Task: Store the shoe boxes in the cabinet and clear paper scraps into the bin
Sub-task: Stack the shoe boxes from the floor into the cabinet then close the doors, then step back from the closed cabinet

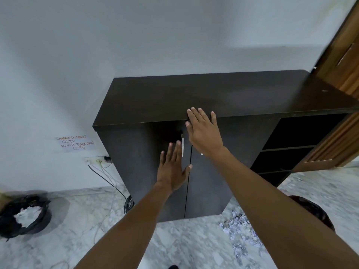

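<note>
A dark brown cabinet point(223, 94) stands against the white wall, both of its front doors closed. My left hand point(172, 167) lies flat with straight fingers on the left door, beside its silver handle point(182, 144). Higher up, my right hand point(204, 131) presses flat on the right door, its fingertips at the top edge. A pile of white paper scraps point(240, 230) lies on the marble floor at the cabinet's lower right. A bin lined with a black bag point(25, 214) sits on the floor at the far left. No shoe boxes are visible.
Open shelves point(287, 144) fill the cabinet's right side. A wooden door point(342, 55) stands at the right. Cables point(108, 179) run from a wall socket point(97, 160) down to the floor left of the cabinet. A second dark bin point(314, 212) shows behind my right forearm.
</note>
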